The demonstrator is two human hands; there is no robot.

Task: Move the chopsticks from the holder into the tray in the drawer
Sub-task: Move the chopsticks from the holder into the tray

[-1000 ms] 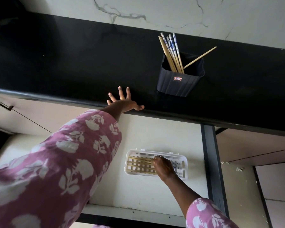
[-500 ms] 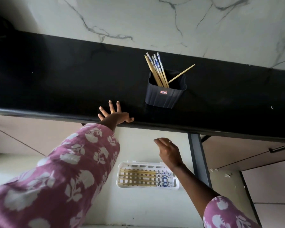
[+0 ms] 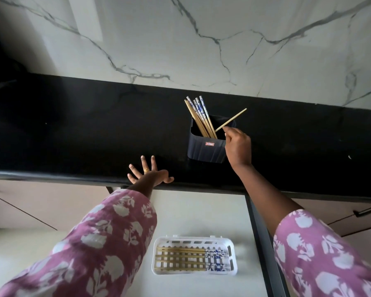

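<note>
Tan chopsticks (image 3: 198,116), blue-patterned tops, bunched in dark holder (image 3: 206,151), one leaning right

Setting: home kitchen. Evidence: black stone table (image 3: 73,136) against white veined marble wall (image 3: 201,39); cabinet fronts (image 3: 41,198) with bar handles (image 3: 365,210) below; open drawer (image 3: 201,211) with white tray (image 3: 193,239); holder (image 3: 206,151) of chopsticks (image 3: 199,116).

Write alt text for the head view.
A right hand reaches the lone slanted chopstick in a dark holder on a black counter; grip unclear. The left hand rests spread on the counter's edge; a white tray in the drawer below holds more.
</note>
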